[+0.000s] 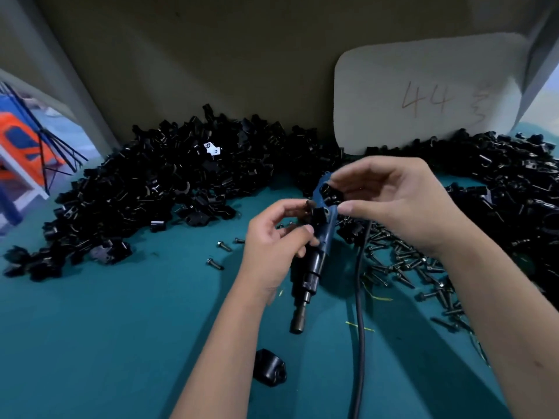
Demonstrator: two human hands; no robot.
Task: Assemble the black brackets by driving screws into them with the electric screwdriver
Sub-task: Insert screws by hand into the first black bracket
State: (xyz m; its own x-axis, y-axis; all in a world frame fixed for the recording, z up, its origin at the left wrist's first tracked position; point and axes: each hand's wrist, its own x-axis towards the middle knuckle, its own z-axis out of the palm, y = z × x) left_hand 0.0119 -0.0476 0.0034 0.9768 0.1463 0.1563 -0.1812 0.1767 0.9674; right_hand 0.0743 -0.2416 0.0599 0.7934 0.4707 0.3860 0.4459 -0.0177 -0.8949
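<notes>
**Teal mat, two hands on black brackets above the screwdriver**

Teal covering spreads over the whole table (99, 343), and the electric screwdriver (314, 261) lying on it serves as the landmark: its blue body points away from the person, its dark metal nose points back toward them.

Nearest the person, just short of the screwdriver's nose and a little to its left, a single assembled black bracket (270, 368) sits alone on the mat. The tool's black cable (360, 313) runs along the screwdriver's right side toward the near edge.

Over the screwdriver's middle, the left hand (272, 237) has its fingers curled and pinches a small bracket piece (317, 214) between thumb and fingertips. Slightly beyond, above the blue body, the right hand (390, 201) pinches a second bracket part (331, 195) between thumb and forefinger. The two parts are close together; whether they touch cannot be told.

Left of the screwdriver a few loose screws (223, 246) lie scattered. To its right lies a denser screw heap (420, 273).

Beyond the screwdriver, a large pile of black brackets (145, 189) curves round the back of the table from left to right. Behind that pile a white card (423, 92) marked "44" leans against the beige back wall (211, 55).
</notes>
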